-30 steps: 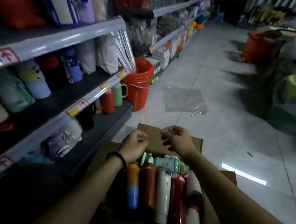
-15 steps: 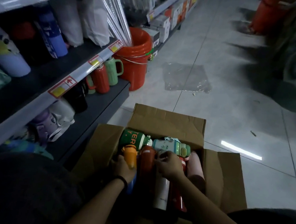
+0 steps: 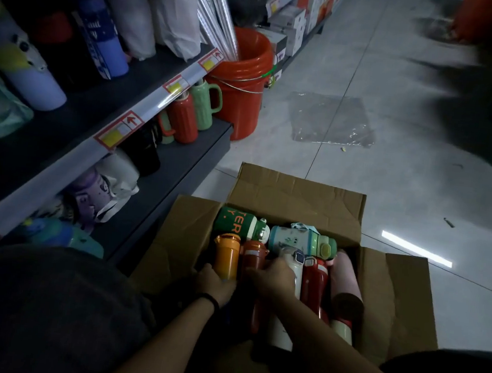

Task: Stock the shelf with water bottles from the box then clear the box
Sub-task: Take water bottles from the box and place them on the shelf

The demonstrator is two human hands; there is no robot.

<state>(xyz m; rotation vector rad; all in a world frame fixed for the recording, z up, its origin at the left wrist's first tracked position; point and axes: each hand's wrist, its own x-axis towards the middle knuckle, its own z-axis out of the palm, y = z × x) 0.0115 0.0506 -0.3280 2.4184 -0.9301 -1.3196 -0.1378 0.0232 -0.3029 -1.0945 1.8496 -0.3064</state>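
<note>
Judging by the load, barely started. At far left, shelf (image 3: pixel 153 108) lined with other flasks and mugs, with bare board on the bottom tier. Just right of it on the floor, open cardboard box (image 3: pixel 297 197) packed with some seven water bottles lying flat. Left hand (image 3: pixel 214 285) curled round the lower body of the orange bottle (image 3: pixel 226 253) at the box's left side. Right hand (image 3: pixel 275 279) laid over the white bottle (image 3: pixel 283 334) in the middle, fingers reaching toward the rust-red bottle (image 3: pixel 254 255); grip impossible to tell. Remaining: lifting every bottle out, shelving it, then clearing the box.
</note>
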